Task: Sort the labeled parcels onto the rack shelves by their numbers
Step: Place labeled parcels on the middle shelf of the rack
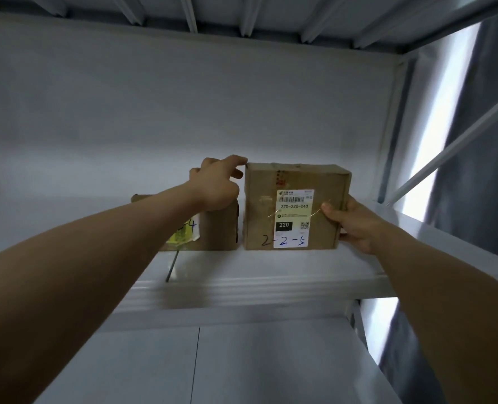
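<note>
K: Right hand (355, 225) grips parcel 2-2-5 (296, 182) by its right edge. Thumb (329, 211) lies on the front face beside the label (293, 217); the other fingers go round the side, out of our sight.

M: Left hand?

K: Left hand (215, 185) is up at the parcel's top left corner. Index finger (236, 160) touches that corner and the thumb points at the left side. Pinch or plain touch, we cannot tell.

M: Where do we have the parcel?

K: Upright on the shelf (256, 266), front face toward us, in the right part of the shelf. The printed label reads 220-220-C40 and 220. "2-2-5" is handwritten along the bottom, running across cardboard and label.

M: Neighbours?

K: Second parcel (218, 228) just left of it, lower in height, with a narrow dark gap between the two. Our left forearm crosses in front of it and hides most of the face. We read a handwritten "4"; the rest of its number is covered. Yellow sticker (180, 237) at its lower left.

M: Rack?

K: White metal. Front beam (242, 290) nearest us, lower shelf (242, 360) beneath, ribbed underside of the upper shelf (242, 18) overhead. Upright post (393, 126) at the far right, diagonal brace (451, 147) beyond it.
</note>
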Action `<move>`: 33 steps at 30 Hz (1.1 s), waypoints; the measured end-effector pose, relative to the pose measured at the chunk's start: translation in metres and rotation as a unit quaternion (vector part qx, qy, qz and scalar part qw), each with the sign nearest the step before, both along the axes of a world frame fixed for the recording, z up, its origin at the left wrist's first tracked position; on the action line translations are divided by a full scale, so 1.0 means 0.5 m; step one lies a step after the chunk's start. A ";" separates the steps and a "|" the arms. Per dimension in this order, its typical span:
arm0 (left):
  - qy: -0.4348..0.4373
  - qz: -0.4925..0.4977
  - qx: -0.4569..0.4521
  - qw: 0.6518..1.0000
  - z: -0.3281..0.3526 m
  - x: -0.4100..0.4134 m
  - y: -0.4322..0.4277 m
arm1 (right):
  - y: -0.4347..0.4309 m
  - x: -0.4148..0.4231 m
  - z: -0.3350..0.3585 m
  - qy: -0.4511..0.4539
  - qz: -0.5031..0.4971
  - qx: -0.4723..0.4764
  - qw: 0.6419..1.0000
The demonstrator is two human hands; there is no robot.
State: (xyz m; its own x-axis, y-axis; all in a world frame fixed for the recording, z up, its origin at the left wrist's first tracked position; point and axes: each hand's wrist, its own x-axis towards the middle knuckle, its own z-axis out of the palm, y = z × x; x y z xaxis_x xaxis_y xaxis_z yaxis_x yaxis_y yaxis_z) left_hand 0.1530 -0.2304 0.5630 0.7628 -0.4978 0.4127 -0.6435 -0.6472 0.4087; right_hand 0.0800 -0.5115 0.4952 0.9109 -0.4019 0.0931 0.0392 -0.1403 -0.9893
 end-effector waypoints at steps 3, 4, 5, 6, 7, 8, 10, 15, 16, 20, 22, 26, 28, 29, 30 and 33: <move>-0.001 0.001 -0.005 1.000 0.000 -0.011 -0.008 | -0.003 -0.001 0.002 0.009 0.001 -0.002 1.000; 0.000 0.005 -0.006 1.000 -0.001 -0.015 -0.010 | -0.002 -0.001 0.002 0.008 0.001 0.000 1.000; 0.000 0.010 -0.006 1.000 -0.003 -0.019 -0.010 | 0.001 -0.001 0.001 0.006 0.001 0.002 1.000; 0.000 0.015 -0.007 1.000 -0.004 -0.024 -0.010 | 0.004 -0.002 0.000 0.003 -0.001 0.004 1.000; 0.002 0.021 -0.007 1.000 -0.004 -0.027 -0.009 | 0.007 -0.003 -0.001 0.002 -0.004 0.004 1.000; 0.005 0.026 -0.007 1.000 -0.004 -0.030 -0.008 | 0.012 -0.005 -0.001 0.002 -0.007 0.003 1.000; 0.009 0.033 -0.008 0.999 -0.004 -0.036 -0.004 | 0.020 -0.009 0.001 0.000 -0.010 0.005 1.000; 0.009 0.047 -0.027 0.998 -0.010 -0.046 0.003 | 0.020 -0.028 0.000 0.007 -0.033 -0.014 0.999; 0.005 0.052 -0.039 0.998 -0.012 -0.049 0.003 | 0.018 -0.033 -0.001 0.012 -0.045 -0.020 0.999; -0.037 0.073 -0.097 0.992 -0.011 -0.079 0.002 | 0.023 -0.068 -0.003 0.017 -0.100 -0.036 0.994; -0.049 0.062 -0.127 0.989 -0.012 -0.099 0.007 | 0.033 -0.095 -0.006 0.017 -0.133 -0.040 0.990; -0.012 -0.037 -0.169 0.985 -0.033 -0.152 0.018 | 0.072 -0.166 -0.015 0.006 -0.203 -0.016 0.979; 0.011 -0.095 -0.145 0.985 -0.061 -0.191 0.022 | 0.104 -0.205 -0.027 0.008 -0.239 0.002 0.971; 0.024 -0.121 -0.126 0.984 -0.080 -0.210 0.025 | 0.124 -0.224 -0.036 0.013 -0.247 0.015 0.969; 0.034 -0.144 -0.102 0.984 -0.101 -0.233 0.031 | 0.145 -0.241 -0.047 0.013 -0.249 0.028 0.968; 0.083 -0.200 -0.019 0.976 -0.181 -0.285 0.060 | 0.225 -0.290 -0.093 0.023 -0.243 0.055 0.968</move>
State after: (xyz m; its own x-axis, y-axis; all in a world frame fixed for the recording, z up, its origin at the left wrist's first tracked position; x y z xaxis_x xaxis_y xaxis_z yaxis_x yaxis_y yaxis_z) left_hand 0.0104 -0.2004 0.4724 0.5680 -0.7566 0.3241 -0.7646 -0.3393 0.5480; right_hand -0.0648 -0.3990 0.4485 0.6135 -0.7896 -0.0107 -0.0485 -0.0241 -0.9985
